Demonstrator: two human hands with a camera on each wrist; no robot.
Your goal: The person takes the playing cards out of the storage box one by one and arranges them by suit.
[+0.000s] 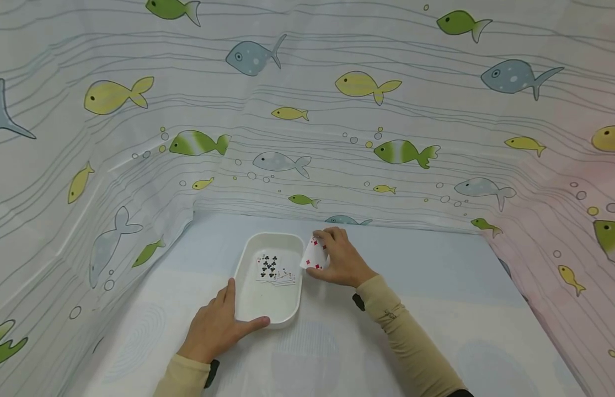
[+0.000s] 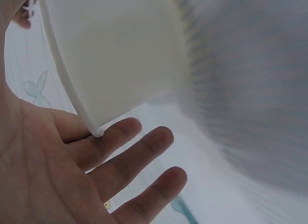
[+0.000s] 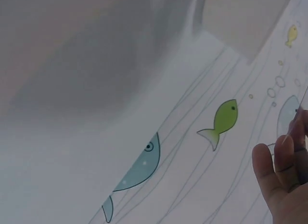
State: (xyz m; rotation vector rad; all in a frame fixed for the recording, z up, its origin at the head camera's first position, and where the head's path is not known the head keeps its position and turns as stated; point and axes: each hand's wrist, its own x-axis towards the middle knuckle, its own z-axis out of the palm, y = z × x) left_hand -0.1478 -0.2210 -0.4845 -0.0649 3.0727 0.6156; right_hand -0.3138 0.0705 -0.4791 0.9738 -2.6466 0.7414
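Note:
A white plastic tray [image 1: 239,300] sits in front of me. Inside lie several playing cards [image 1: 269,266], spread and overlapping, with a card of clubs on top. At the tray's near left corner is my left hand [image 1: 215,325], its thumb along the near rim and its fingers against the left side. In the left wrist view, those fingers [image 2: 132,164] extend nearly straight beside the tray wall [image 2: 115,65]. My right hand [image 1: 342,259] holds a playing card with red diamonds [image 1: 314,255] between thumb and fingers, tilted close beside the tray's right rim.
A pale, patterned cloth [image 1: 411,331] covers the surface under the tray. Hanging sheets printed with fish [image 1: 357,182] and wavy lines rise behind it and on both sides. Long beige sleeves [image 1: 411,347] cover both forearms.

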